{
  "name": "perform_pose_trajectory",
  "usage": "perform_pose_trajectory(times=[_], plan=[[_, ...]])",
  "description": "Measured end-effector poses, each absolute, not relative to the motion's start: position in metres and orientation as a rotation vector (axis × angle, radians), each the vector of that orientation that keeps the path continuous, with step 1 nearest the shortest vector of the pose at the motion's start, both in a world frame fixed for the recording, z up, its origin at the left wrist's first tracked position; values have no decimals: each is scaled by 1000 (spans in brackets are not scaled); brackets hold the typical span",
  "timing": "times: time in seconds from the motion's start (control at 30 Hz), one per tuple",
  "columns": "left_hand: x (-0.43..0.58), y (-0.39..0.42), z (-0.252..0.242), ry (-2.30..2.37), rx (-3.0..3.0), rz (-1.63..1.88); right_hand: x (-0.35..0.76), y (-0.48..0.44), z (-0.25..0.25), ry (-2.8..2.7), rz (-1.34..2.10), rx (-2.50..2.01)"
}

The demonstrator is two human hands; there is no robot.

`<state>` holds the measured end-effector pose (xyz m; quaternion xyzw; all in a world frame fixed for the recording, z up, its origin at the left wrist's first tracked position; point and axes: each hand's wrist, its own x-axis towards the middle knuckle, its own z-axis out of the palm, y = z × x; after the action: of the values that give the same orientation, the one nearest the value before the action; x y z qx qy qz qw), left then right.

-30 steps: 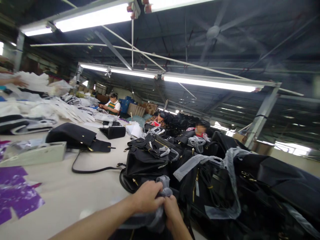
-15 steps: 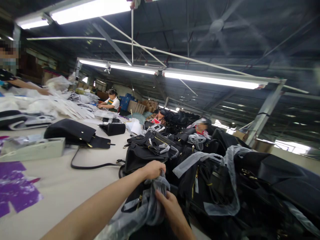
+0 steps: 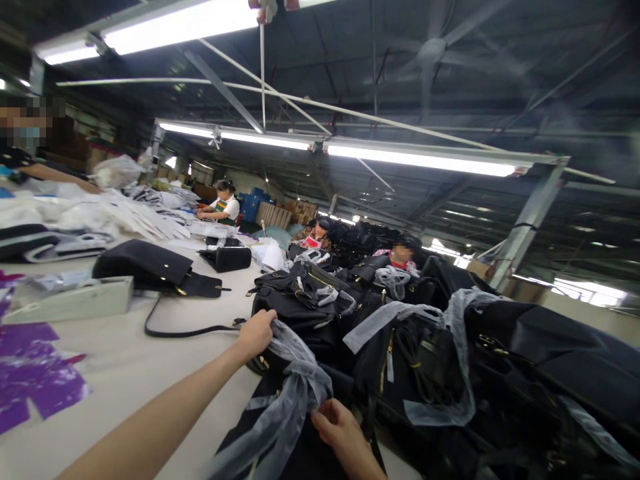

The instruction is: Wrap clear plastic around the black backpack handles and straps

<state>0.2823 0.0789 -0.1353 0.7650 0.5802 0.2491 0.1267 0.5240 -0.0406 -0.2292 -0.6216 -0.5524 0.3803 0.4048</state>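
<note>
Taking the knotted clear plastic strip (image 3: 300,387) as the landmark, it lies over a black bag (image 3: 310,457) at the near edge of the scene, with its bunched knot beside the right hand and a loose length trailing down to the left. The left hand (image 3: 257,332) is at the strip's upper left end, its forearm slanting in from the lower left almost straight, knuckles uppermost and fingers curled together around the plastic; the fingertips are tucked out of sight. The right hand (image 3: 343,430) sits just below and right of the knot, wrist bent inward, thumb and forefinger pinching the strip's lower right edge, while its other fingers are folded behind and hard to make out. The bag beneath is largely hidden by the strip and the right hand, and cut off by the bottom border, so its shape cannot be told. Right of the strip, a heap of black bags (image 3: 520,373) merges into dark shadow; left of it is the pale tabletop (image 3: 200,387), partly covered by the left forearm.
</note>
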Motion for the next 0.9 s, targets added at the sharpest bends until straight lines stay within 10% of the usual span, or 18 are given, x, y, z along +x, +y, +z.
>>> perform_pose_trajectory(times=[0.27,0.9], plan=[[230,11,-183,1595,2011,329,513,-50,-214,-1374,949,-1562],[247,-30,-110,1212,2418,526,588,-219,-156,-1164,1147,-1646]])
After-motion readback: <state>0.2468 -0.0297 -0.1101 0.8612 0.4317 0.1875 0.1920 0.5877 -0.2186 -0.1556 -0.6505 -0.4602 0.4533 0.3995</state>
